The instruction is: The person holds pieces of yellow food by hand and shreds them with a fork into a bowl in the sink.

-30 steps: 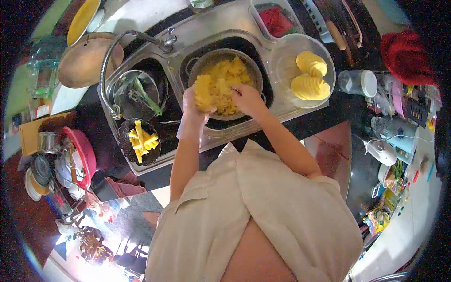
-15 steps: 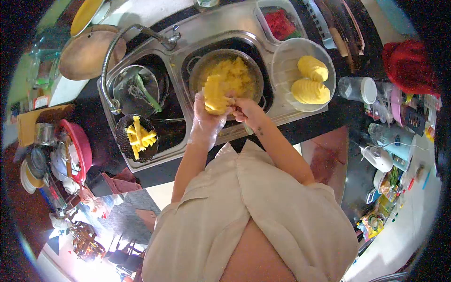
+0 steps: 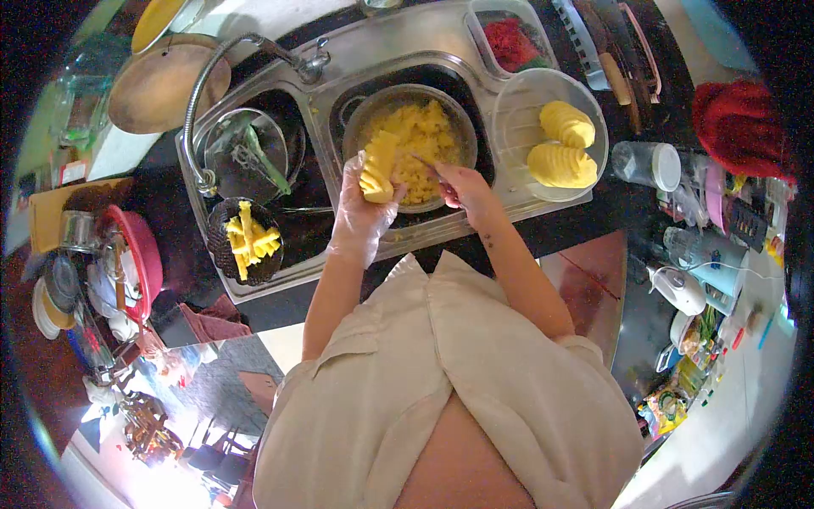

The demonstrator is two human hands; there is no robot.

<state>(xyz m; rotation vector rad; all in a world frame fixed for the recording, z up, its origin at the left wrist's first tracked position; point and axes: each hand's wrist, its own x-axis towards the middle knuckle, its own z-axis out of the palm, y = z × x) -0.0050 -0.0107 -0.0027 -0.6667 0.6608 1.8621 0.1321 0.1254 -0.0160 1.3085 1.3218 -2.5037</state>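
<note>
My left hand (image 3: 358,214), in a clear plastic glove, grips a peeled pineapple (image 3: 378,168) with grooves cut along its side. It is held over the near left part of a metal pot (image 3: 465,127). Small yellow pineapple pieces (image 3: 420,127) lie inside the pot, which sits in the right sink basin. My right hand (image 3: 469,197), bare, is closed around a small knife (image 3: 426,162). The blade points left toward the pineapple, with a small gap between them. To the right, two peeled pineapples (image 3: 563,165) rest in a round translucent container (image 3: 511,127).
Left of the pot, a dark bowl (image 3: 222,254) holds yellow strips, below a basin with a clear lid (image 3: 222,144). The curved faucet (image 3: 197,106) arches over that side. Behind the round container stands a box with red contents (image 3: 511,47). Knives (image 3: 615,76) lie at the upper right.
My right hand has moved right with the knife, away from the pineapple. My left hand has shifted slightly left, and the pineapple has turned, showing its grooved side.
</note>
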